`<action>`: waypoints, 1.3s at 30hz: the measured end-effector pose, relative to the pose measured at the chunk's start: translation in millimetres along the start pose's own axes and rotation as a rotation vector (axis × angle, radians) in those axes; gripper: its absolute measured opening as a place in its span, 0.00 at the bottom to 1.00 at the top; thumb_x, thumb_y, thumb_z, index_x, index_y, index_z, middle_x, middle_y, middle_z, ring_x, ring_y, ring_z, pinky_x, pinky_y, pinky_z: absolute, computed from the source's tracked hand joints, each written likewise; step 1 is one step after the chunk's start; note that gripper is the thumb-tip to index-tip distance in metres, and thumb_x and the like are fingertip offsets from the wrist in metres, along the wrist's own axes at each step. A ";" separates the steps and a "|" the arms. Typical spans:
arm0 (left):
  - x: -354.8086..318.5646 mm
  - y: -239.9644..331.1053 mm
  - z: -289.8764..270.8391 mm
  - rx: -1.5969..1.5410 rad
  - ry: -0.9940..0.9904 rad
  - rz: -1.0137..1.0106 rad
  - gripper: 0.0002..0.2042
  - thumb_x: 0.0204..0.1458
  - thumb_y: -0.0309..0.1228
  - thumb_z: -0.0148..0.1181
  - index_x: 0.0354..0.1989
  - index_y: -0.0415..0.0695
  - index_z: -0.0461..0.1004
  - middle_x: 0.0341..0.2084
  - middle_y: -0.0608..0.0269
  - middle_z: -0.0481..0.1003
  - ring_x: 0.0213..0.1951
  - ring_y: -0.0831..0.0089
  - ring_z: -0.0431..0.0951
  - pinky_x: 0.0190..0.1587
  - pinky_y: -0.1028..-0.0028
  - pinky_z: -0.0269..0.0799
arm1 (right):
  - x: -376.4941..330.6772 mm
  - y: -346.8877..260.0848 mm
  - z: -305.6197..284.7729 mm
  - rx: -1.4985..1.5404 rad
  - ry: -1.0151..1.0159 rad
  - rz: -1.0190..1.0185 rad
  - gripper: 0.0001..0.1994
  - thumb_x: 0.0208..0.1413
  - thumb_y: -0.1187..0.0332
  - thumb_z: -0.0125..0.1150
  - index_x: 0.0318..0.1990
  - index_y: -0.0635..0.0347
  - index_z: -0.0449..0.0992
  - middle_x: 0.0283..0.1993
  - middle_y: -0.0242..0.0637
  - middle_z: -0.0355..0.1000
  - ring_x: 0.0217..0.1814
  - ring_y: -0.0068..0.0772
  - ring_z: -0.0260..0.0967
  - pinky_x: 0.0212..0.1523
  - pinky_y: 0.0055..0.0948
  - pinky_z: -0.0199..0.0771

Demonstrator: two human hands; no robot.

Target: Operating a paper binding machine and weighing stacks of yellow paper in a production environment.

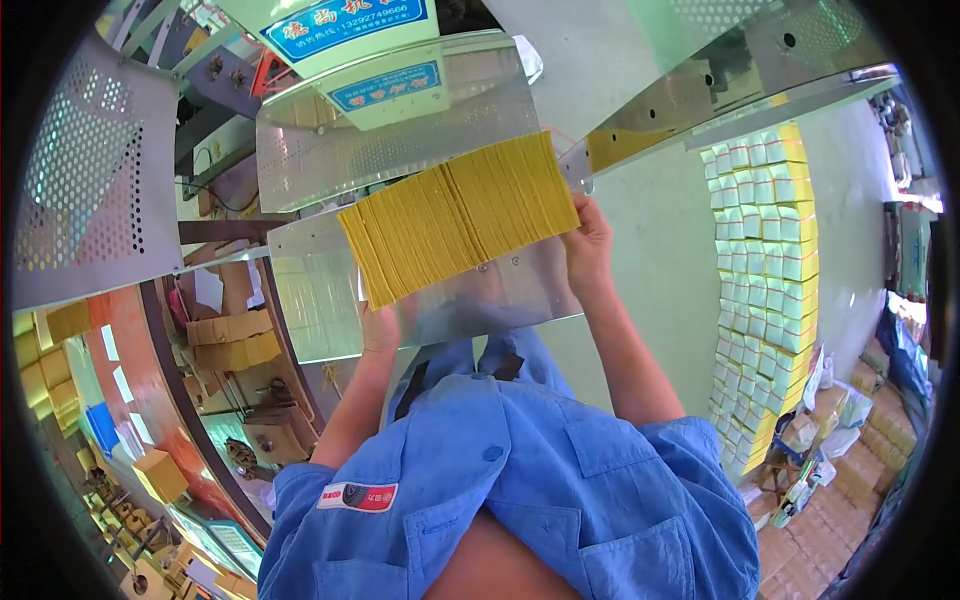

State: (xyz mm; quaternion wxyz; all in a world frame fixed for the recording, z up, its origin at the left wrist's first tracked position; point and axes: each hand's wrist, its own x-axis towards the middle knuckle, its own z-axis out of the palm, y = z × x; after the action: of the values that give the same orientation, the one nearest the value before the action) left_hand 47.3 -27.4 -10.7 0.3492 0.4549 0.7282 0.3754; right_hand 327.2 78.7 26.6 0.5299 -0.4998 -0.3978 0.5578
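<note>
A long block of yellow papers (pixel 455 215), packed face to face with their edges showing, spans the space between my hands. It tilts, its right end farther from me, with a dark gap near its middle. My left hand (pixel 379 324) grips the near left end, its fingers mostly hidden under the block. My right hand (pixel 588 238) closes on the right end, thumb and fingers against the last papers. Under and behind the block is a shiny metal tray (pixel 440 305); whether the block touches it I cannot tell.
A metal guard (pixel 400 95) stands beyond the tray. Perforated metal panels (pixel 85 165) are at the far left. Rows of banded white-and-yellow paper bundles (pixel 765 270) line the floor at right. A red-brown table (pixel 165 370) with papers and a brown box (pixel 160 475) is at left.
</note>
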 end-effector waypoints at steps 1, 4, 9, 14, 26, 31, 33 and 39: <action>2.6 1.1 5.1 -0.022 -0.003 0.043 0.20 0.63 0.34 0.45 0.60 0.38 0.65 0.55 0.58 0.71 0.56 0.64 0.70 0.57 0.68 0.65 | 0.5 0.8 -3.9 0.042 0.033 0.012 0.08 0.57 0.80 0.55 0.43 0.62 0.74 0.41 0.28 0.72 0.44 0.19 0.67 0.49 0.20 0.66; 13.0 -15.5 27.7 0.151 0.033 0.177 0.19 0.63 0.33 0.47 0.59 0.38 0.65 0.55 0.56 0.70 0.56 0.62 0.70 0.58 0.66 0.65 | 4.6 -4.6 -17.8 -0.013 0.108 -0.015 0.05 0.57 0.82 0.53 0.39 0.65 0.73 0.38 0.30 0.72 0.43 0.19 0.68 0.47 0.21 0.68; 24.0 33.6 35.5 -1.025 0.049 -0.183 0.18 0.63 0.35 0.45 0.58 0.41 0.66 0.53 0.60 0.71 0.55 0.65 0.71 0.56 0.68 0.66 | -21.8 -82.0 -4.4 -0.731 0.158 -0.644 0.12 0.51 0.84 0.51 0.41 0.65 0.75 0.42 0.44 0.74 0.43 0.36 0.73 0.44 0.27 0.72; 29.5 12.4 26.9 -0.958 -0.065 -0.086 0.25 0.66 0.40 0.40 0.67 0.39 0.54 0.63 0.60 0.59 0.64 0.69 0.59 0.64 0.69 0.56 | 6.8 -142.2 72.3 -1.157 -0.360 -0.849 0.24 0.53 0.65 0.59 0.59 0.56 0.68 0.65 0.42 0.62 0.70 0.48 0.53 0.67 0.47 0.52; 27.1 44.7 42.7 -0.973 0.002 0.149 0.29 0.66 0.46 0.39 0.70 0.41 0.48 0.66 0.59 0.56 0.66 0.66 0.56 0.67 0.66 0.52 | 23.5 -101.6 102.6 -1.389 -0.475 -0.721 0.31 0.56 0.53 0.57 0.65 0.51 0.61 0.71 0.38 0.53 0.74 0.45 0.46 0.71 0.54 0.39; 32.2 11.3 47.2 -1.165 -0.116 0.059 0.30 0.66 0.46 0.39 0.70 0.42 0.47 0.66 0.57 0.56 0.67 0.64 0.55 0.68 0.64 0.51 | 19.9 -98.0 114.2 -1.366 -0.551 -0.715 0.31 0.54 0.54 0.58 0.65 0.50 0.62 0.71 0.37 0.53 0.75 0.44 0.44 0.71 0.53 0.39; 32.5 8.6 49.0 -1.131 -0.124 0.110 0.31 0.65 0.46 0.39 0.71 0.42 0.45 0.67 0.56 0.54 0.69 0.63 0.53 0.69 0.63 0.49 | 11.7 -99.3 122.3 -1.344 -0.541 -0.758 0.32 0.53 0.56 0.59 0.66 0.49 0.61 0.72 0.37 0.52 0.76 0.44 0.43 0.72 0.52 0.38; 31.8 25.0 39.6 -1.070 -0.044 0.097 0.28 0.65 0.43 0.43 0.69 0.42 0.51 0.64 0.57 0.59 0.63 0.65 0.62 0.64 0.66 0.58 | 7.3 -93.6 100.0 -1.170 -0.520 -0.737 0.30 0.52 0.62 0.60 0.64 0.52 0.63 0.70 0.39 0.55 0.75 0.46 0.45 0.71 0.53 0.41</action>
State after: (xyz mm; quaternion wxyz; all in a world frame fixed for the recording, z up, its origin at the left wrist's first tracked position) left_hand 80.0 18.6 -13.2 0.5295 0.2543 0.4059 0.7002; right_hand 247.8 105.9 135.1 0.2185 -0.3862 -0.8851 0.1407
